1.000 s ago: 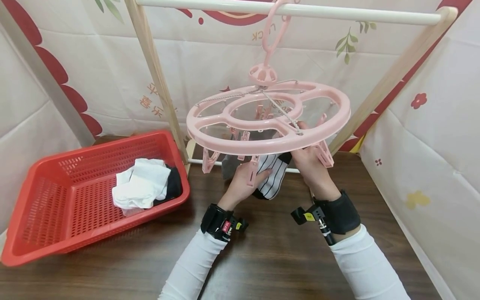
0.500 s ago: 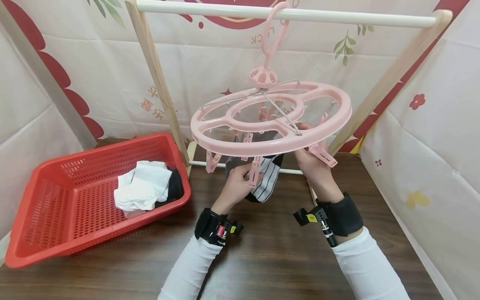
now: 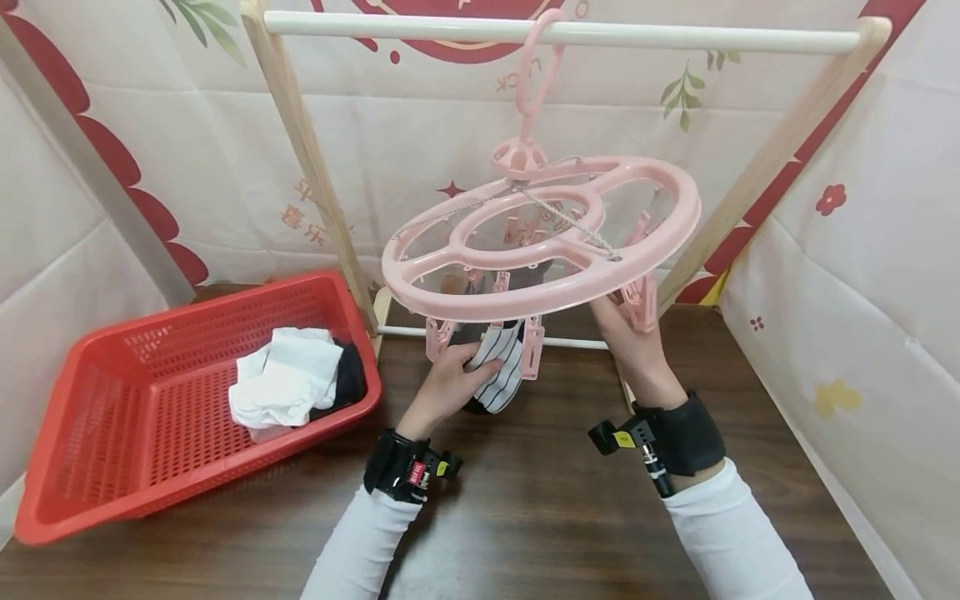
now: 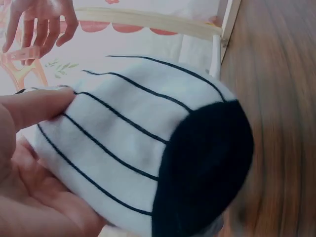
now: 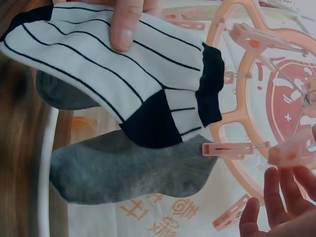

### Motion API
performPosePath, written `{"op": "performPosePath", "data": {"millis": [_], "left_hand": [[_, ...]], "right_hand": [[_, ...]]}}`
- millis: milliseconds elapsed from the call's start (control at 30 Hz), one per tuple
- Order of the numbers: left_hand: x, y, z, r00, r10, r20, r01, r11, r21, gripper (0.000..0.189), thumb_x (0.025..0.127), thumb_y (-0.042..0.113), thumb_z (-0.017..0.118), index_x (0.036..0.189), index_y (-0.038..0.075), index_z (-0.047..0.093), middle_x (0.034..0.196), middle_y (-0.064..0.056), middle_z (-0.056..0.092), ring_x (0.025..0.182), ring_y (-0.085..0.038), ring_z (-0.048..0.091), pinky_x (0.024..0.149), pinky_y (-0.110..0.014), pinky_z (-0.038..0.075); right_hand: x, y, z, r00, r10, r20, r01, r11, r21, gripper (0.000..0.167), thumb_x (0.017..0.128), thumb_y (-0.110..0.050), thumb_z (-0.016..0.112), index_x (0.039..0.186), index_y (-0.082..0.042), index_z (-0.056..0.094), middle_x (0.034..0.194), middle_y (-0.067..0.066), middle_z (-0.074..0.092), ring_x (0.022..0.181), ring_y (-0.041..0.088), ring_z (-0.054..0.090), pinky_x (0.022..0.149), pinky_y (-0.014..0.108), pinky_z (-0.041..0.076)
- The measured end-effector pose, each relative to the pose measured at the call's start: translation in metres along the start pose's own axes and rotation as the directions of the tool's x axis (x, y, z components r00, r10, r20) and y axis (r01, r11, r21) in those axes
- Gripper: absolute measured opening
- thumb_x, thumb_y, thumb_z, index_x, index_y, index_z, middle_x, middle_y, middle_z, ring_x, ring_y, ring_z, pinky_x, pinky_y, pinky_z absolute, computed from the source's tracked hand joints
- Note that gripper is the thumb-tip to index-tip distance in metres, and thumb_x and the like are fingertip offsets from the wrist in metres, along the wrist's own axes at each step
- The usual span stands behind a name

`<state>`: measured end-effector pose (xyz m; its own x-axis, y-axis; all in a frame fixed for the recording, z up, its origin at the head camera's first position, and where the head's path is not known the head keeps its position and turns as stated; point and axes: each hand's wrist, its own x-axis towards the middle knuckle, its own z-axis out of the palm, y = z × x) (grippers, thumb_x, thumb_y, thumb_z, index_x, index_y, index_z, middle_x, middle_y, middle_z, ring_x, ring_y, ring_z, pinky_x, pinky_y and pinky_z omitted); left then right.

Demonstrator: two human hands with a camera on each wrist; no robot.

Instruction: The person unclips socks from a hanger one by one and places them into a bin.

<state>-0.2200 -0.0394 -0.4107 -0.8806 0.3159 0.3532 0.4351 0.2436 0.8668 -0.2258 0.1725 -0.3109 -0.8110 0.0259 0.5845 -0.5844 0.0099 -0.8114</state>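
Observation:
My left hand (image 3: 444, 382) pinches a white sock (image 3: 504, 360) with thin black stripes, thumb on top. Black toe, heel and cuff show in the right wrist view, where the cuff lies close to the hanger's ring. On the right side of the pink round clip hanger (image 3: 480, 309), my right hand (image 3: 633, 343) pinches a clothespin (image 3: 642, 300) between thumb and fingers. The hanger tilts, its right side higher. A grey sock (image 5: 133, 170) hangs from another clothespin (image 5: 229, 149), and a second grey sock (image 5: 66, 94) is partly hidden behind the striped one.
The hanger's hook goes over the white bar (image 3: 420, 25) of a wooden rack (image 3: 311, 158). At left on the brown table (image 3: 525, 508) stands a red basket (image 3: 105, 492) with white cloth items (image 3: 281, 383) and a black one (image 3: 350, 377) inside. Printed fabric surrounds the table.
My left hand has moved left with the striped sock, away from my right hand. The hanger has tilted more and turned a little. My right hand stays near the same spot at the clothespin.

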Motion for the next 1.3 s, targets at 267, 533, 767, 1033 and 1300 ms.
{"op": "performPosePath", "data": {"millis": [267,533,767,1033,1300], "left_hand": [[-0.005,0.001,-0.018,0.990,-0.091,0.104,0.085,0.995,0.061,0.016,0.093,0.009,0.063,0.102,-0.003,0.068,0.101,-0.010,0.067,0.106,-0.021,0.054,0.095,-0.041,0.039],[-0.013,0.004,-0.029,0.951,-0.303,0.060,0.280,0.927,0.250,0.051,0.089,0.021,0.070,0.127,-0.009,0.053,0.109,-0.021,0.065,0.102,-0.029,0.061,0.085,-0.043,0.048],[-0.017,0.001,-0.040,0.963,-0.182,0.199,0.105,0.933,0.345,0.016,0.093,0.015,0.064,0.083,0.002,0.061,0.066,0.000,0.047,0.061,-0.014,0.046,0.058,-0.028,0.038],[-0.020,0.011,-0.060,0.958,-0.079,0.275,-0.040,0.915,0.401,0.011,0.094,0.009,0.060,0.099,0.003,0.067,0.065,0.005,0.045,0.062,-0.011,0.044,0.060,-0.027,0.037],[-0.025,0.035,-0.085,0.949,-0.092,0.301,-0.047,0.904,0.425,0.011,0.094,0.008,0.060,0.102,0.001,0.066,0.074,0.000,0.057,0.067,-0.014,0.051,0.063,-0.029,0.042]], "right_hand": [[-0.021,0.008,-0.007,0.985,0.149,0.084,-0.133,0.977,-0.166,0.043,0.094,-0.005,0.061,0.135,0.000,0.049,0.132,0.012,0.049,0.121,0.024,0.049,0.099,0.040,0.040],[-0.049,0.015,-0.022,0.940,0.333,0.072,-0.297,0.904,-0.306,0.041,0.097,-0.015,0.059,0.134,0.001,0.049,0.126,0.014,0.052,0.107,0.019,0.051,0.085,0.024,0.043],[-0.064,0.023,-0.024,0.910,0.402,0.100,-0.343,0.868,-0.359,0.043,0.096,-0.009,0.059,0.136,0.002,0.047,0.132,0.017,0.049,0.112,0.025,0.051,0.087,0.022,0.042],[-0.079,0.034,-0.016,0.891,0.433,0.138,-0.386,0.881,-0.273,0.045,0.095,-0.016,0.062,0.135,0.001,0.050,0.133,0.016,0.052,0.123,0.026,0.049,0.094,0.025,0.042],[-0.091,0.041,-0.014,0.882,0.386,0.269,-0.310,0.907,-0.284,0.037,0.093,-0.006,0.063,0.128,0.002,0.056,0.129,0.019,0.055,0.122,0.033,0.048,0.101,0.055,0.034]]}}
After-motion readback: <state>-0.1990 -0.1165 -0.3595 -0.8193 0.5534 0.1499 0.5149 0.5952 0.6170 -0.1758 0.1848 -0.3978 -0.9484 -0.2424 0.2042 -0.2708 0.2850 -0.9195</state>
